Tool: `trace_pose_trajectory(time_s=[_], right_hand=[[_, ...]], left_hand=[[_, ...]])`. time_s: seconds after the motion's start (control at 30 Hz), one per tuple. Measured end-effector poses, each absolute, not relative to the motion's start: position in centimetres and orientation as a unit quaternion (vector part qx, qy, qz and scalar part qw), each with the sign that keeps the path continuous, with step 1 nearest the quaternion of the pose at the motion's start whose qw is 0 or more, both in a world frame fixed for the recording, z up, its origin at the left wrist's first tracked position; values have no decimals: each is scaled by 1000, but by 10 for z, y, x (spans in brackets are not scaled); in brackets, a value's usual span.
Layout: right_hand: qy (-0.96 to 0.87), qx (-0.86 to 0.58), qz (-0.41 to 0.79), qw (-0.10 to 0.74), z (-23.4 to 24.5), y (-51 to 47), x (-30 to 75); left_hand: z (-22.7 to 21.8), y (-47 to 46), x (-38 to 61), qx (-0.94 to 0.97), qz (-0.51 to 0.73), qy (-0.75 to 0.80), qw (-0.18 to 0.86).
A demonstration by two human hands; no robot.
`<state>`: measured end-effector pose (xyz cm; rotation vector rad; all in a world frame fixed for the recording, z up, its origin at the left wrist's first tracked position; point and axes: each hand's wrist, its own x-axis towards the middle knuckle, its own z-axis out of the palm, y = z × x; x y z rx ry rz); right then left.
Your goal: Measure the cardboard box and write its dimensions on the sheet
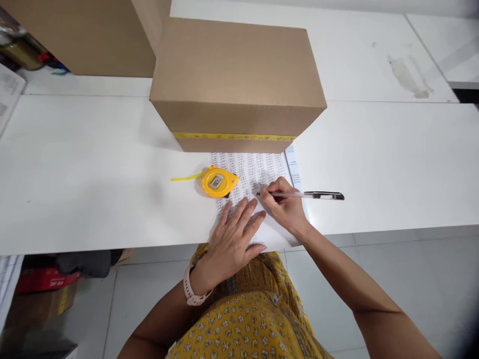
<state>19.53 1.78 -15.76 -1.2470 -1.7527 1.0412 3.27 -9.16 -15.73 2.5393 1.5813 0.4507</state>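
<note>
My right hand (283, 207) is closed around a pen (307, 195), whose tip touches a printed sheet of paper (254, 172) on the white table (93, 169). My left hand (235, 239) lies flat on the lower part of the sheet, fingers spread. A yellow tape measure (219, 181) sits on the sheet's left edge, a short length of tape sticking out to the left. A closed cardboard box (237, 82) stands just behind the sheet, with a yellow tape strip (234, 136) along its front face.
A second, larger cardboard box (90, 35) stands at the back left. Papers (7, 94) lie at the far left edge. Under the table on the left are a red box (43, 279) and a cardboard piece. A grey smear marks the back right tabletop (409, 77).
</note>
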Motion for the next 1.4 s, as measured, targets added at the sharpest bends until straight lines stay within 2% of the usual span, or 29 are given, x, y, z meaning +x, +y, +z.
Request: trace_pose_trajectory(time_s=[1.4], right_hand=[[-645,-505,418,393,-152,22,192]], left_hand=[[-157,-92,31,839,145,521,61]])
